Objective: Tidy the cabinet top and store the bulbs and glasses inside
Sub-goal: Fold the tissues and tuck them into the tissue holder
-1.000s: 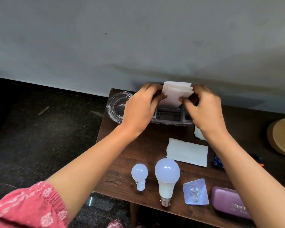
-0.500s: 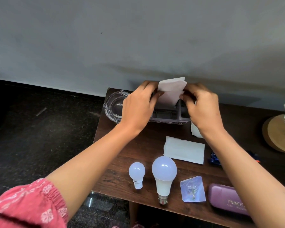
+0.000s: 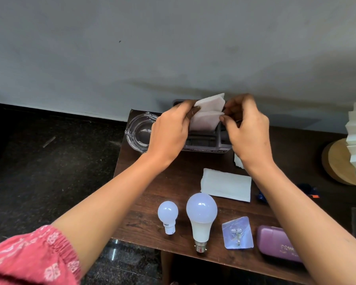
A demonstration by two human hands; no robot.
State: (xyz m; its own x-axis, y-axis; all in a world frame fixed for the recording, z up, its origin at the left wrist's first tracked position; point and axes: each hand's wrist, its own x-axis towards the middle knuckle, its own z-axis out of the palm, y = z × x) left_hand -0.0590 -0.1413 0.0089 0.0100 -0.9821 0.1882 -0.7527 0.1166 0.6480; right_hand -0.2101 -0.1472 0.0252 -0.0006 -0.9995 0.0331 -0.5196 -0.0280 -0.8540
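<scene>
A folded white tissue [image 3: 209, 114] is pinched at its two side edges by both hands at about 12 o'clock on the cabinet top [image 3: 173, 182], close to the wall. The left hand [image 3: 171, 132] is curled, thumb and forefinger closed on the tissue's left edge; the right hand [image 3: 248, 128] is likewise closed on the right edge, its other fingers loosely bent. The tissue is held upright with its lower part inside a dark holder [image 3: 206, 140] — whether it is fully seated cannot be told.

The step in hand is judged to be the tidying of loose papers, not yet the storing. The task's things lie untouched nearer the front edge: a small bulb [image 3: 168, 214] at about 6 o'clock, a large bulb [image 3: 201, 214] just beside it toward 5 o'clock, both on their sides with caps toward the front edge. A purple glasses case [image 3: 275, 243] rests at 4 o'clock, with a clear adhesive hook [image 3: 237, 233] between it and the large bulb. A glass dish [image 3: 140, 132] sits at 10 o'clock, and a second tissue [image 3: 226, 185] lies flat near the middle.

The next move would likely call for the held tissue to be pressed down and released — then the flat one gathered. The bulbs, being round, are judged liable to roll if nudged.
</scene>
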